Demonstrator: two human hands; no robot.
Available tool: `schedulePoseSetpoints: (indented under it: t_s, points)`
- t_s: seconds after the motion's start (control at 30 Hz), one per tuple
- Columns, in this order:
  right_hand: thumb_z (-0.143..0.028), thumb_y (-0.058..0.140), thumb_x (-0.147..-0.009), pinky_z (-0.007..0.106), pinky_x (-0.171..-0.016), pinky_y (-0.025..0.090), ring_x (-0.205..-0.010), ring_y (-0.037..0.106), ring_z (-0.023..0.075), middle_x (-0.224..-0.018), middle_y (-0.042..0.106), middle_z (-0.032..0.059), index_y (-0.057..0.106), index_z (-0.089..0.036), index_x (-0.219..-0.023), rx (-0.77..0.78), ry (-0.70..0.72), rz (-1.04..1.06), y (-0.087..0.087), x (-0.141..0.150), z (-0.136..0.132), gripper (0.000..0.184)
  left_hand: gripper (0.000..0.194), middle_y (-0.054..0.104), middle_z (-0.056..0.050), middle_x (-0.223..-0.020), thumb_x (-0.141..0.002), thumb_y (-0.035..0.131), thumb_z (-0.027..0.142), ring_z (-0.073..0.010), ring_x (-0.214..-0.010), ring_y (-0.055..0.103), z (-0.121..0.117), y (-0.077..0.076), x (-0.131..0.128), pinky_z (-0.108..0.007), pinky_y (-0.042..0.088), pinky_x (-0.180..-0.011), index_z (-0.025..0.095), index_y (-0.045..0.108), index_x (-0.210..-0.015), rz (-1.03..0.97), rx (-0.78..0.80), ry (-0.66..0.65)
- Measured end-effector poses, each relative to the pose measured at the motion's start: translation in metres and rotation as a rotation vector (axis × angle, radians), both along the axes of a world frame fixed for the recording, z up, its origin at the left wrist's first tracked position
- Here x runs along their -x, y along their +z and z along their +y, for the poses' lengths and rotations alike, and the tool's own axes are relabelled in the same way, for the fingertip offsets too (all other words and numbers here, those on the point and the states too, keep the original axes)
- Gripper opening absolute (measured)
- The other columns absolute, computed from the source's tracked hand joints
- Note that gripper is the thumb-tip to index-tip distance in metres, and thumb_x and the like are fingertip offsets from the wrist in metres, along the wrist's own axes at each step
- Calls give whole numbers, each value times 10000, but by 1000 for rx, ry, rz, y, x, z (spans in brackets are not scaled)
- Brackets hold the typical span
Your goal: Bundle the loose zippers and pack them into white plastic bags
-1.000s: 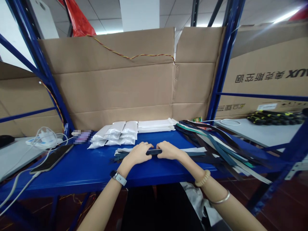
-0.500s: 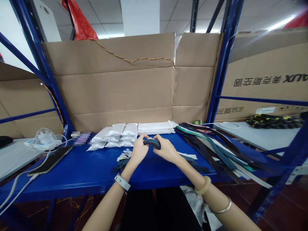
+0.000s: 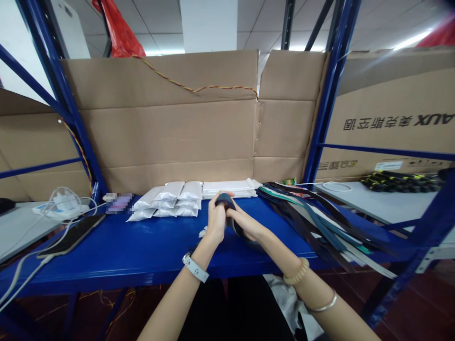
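Observation:
My left hand and my right hand meet above the front middle of the blue shelf. Between them a bundle of dark zippers is bent over into a loop. My left fingers wrap its left side, while my right hand grips the other side close by. Part of the bundle is hidden by my hands. A small pale frayed end shows beside my left wrist. To the right lies a loose pile of long zippers in dark, teal, white and green, fanned toward the front edge.
Stacked white packets and flat white bags lie along the back, before a cardboard panel. A phone with a white cable rests at left. Blue posts frame the shelf. Black-and-yellow items lie on the side table.
The bundle went from lying nearly straight to being lifted, bent and folded into a loop. My hands drew together, and the bundle's spread ends pulled in toward the middle.

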State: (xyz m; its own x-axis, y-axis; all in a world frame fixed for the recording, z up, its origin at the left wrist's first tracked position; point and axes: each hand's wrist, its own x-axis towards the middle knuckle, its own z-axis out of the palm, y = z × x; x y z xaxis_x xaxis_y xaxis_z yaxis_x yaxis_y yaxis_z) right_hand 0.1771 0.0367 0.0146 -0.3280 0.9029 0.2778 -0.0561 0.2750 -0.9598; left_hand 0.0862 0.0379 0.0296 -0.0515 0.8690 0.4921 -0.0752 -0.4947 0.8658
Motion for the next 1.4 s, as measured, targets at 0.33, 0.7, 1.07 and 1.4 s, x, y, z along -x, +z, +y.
schedulePoseSetpoints:
  t_s: [0.33,0.7,1.07,1.4]
  points:
    - [-230,599,-717,221,-552,406,-605,547,132,-784,645,-3,377,-182,-1355,-328,-39,-437,10,-14,7,678,252,621,-29,-826,-643,477,106,-161,-768,571,14,7,29,-242,443,-641,170,642,-822,269,-157,98]
    - [-187,516,-858,274,-764,437,-971,621,249,-983,673,167,662,-86,-988,-264,-597,-959,14,-25,117,220,295,650,-90,-1021,-762,596,279,-199,-895,624,25,-18,60,-300,485,-737,196,648,-1040,290,-28,157]
    - [-313,569,-893,402,-848,491,-985,585,207,-1115,584,103,572,-107,-1110,-115,-761,-1164,-7,-32,176,299,541,402,-117,-1435,-860,427,232,-241,-1226,494,16,-40,72,-405,388,-1014,264,380,-1398,40,183,-303]
    - [-285,518,-914,368,-848,459,-980,603,228,-1029,637,141,605,-99,-1064,-228,-830,-1098,-3,-30,154,254,391,598,-152,-1212,-799,464,158,-241,-1026,628,6,-40,74,-416,459,-924,158,559,-1178,110,320,-208]
